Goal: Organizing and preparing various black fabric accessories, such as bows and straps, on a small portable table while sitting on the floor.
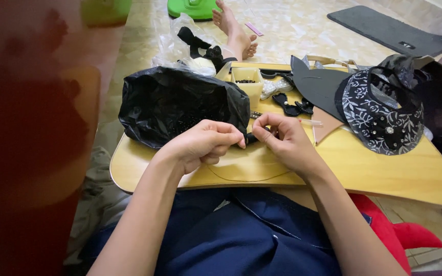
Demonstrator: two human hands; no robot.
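Left hand & right hand meet over the front-middle of the wooden counter, fingertips of both pinched on a small black piece held betw. them, just above the surface. Black plastic bag sits just behind the left hand, touching it. Small open box w/ dark beads stands behind the bag. Black patterned visor lies to the right, well apart. Dark mat on the floor beyond.
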